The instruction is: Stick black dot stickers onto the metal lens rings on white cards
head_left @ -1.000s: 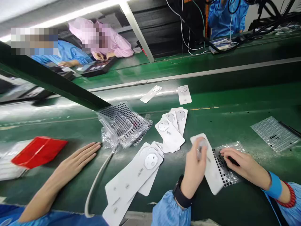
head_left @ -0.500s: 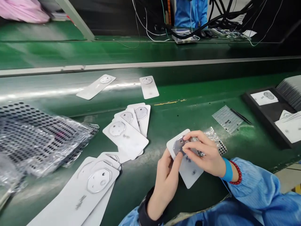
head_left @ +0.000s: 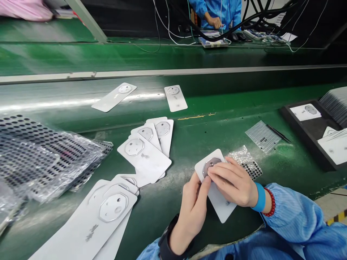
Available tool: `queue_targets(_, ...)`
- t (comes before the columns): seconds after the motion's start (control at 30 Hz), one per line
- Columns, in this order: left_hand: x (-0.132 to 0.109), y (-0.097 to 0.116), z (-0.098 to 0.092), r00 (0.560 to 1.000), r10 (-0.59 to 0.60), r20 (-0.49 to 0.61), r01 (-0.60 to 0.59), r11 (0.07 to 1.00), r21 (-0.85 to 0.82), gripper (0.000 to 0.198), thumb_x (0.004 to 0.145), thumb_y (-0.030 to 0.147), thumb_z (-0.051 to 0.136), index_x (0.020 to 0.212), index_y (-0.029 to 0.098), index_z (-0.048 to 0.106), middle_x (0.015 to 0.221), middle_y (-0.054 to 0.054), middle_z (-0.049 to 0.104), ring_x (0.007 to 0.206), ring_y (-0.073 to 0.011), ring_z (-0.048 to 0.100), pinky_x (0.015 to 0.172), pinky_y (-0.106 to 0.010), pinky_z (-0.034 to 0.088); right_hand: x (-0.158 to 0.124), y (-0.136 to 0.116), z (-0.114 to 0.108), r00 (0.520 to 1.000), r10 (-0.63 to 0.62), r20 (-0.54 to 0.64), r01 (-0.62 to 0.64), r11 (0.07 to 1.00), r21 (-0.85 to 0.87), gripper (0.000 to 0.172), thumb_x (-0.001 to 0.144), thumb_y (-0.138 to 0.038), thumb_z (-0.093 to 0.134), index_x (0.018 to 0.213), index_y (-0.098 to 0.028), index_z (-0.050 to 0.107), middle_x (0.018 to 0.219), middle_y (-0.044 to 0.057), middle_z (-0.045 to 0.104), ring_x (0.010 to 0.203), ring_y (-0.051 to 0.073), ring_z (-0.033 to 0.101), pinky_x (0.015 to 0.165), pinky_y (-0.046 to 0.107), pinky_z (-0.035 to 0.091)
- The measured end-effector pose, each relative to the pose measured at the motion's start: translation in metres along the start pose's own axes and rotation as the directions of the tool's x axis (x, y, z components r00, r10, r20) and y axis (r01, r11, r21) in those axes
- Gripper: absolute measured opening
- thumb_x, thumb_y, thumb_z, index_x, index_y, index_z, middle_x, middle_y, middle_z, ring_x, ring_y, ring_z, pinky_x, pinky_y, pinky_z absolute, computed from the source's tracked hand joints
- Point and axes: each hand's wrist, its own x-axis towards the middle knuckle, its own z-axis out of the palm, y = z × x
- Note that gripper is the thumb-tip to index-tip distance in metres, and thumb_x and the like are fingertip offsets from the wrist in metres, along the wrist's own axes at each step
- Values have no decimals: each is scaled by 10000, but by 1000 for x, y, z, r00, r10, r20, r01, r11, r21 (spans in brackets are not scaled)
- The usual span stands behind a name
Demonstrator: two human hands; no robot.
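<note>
My left hand [head_left: 193,206] grips the left edge of a white card [head_left: 222,206], thumb on top beside the card's grey octagonal part [head_left: 210,165]. Over the card lies my right hand [head_left: 234,180], its fingers pressed together with the tips at the octagon's lower edge; whatever they may hold is hidden. Just behind that hand is a clear sheet with black dots [head_left: 249,164]. To the left, a fanned group of similar cards [head_left: 151,162] rests on the green bench, and a larger stack [head_left: 89,220] sits nearer the front.
Two single cards [head_left: 115,97] [head_left: 176,101] lie further back. Dotted plastic sheets [head_left: 54,159] cover the left side. At right are a dotted sheet [head_left: 261,135], black tweezers [head_left: 278,133] and a black tray of cards [head_left: 306,144]. A person's hand [head_left: 215,22] shows at the back.
My right hand's fingers have come together and lowered over the card, covering more of it. The held card has shifted slightly right. Behind the bench, a person's hand has come into view.
</note>
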Motion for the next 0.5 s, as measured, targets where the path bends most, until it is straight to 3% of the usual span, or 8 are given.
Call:
queue_targets(0.13, 0, 1, 0, 1000, -1, 14, 0, 1000, 9, 207, 933, 325, 516, 951, 175, 658, 651, 30, 605, 519, -96, 449, 477, -185, 394, 0, 4, -5, 997, 76, 11, -77, 980, 183, 291, 889, -32, 452, 1096, -94, 646, 1045, 137, 688, 1022, 207, 641, 946, 415, 527)
queue_targets(0.27, -2, -4, 0, 997, 30, -70, -25, 997, 72, 227, 924, 355, 529, 904, 160, 645, 573, 37, 548, 466, -91, 430, 425, -181, 355, 0, 5, -7, 972, 236, -16, -215, 906, 365, 416, 866, -3, 436, 1205, -166, 613, 1146, 128, 632, 1081, 214, 615, 891, 403, 554)
queue_targets(0.4, -1, -8, -2, 984, 82, -159, -57, 987, 153, 264, 907, 376, 546, 779, 162, 632, 523, 33, 527, 437, -90, 427, 410, -182, 344, -7, 4, -4, 911, 411, 17, -381, 827, 413, 408, 899, -36, 479, 1243, -215, 607, 1293, 124, 553, 1198, 231, 560, 988, 418, 516)
queue_targets(0.5, -1, -7, -4, 990, 34, -136, -18, 992, 122, 296, 889, 429, 563, 779, 166, 643, 527, 24, 546, 447, -104, 457, 415, -191, 378, -13, 4, -4, 832, 530, 165, -528, 663, 531, 461, 925, -142, 529, 1376, -231, 489, 1353, 120, 534, 1212, 226, 567, 988, 374, 520)
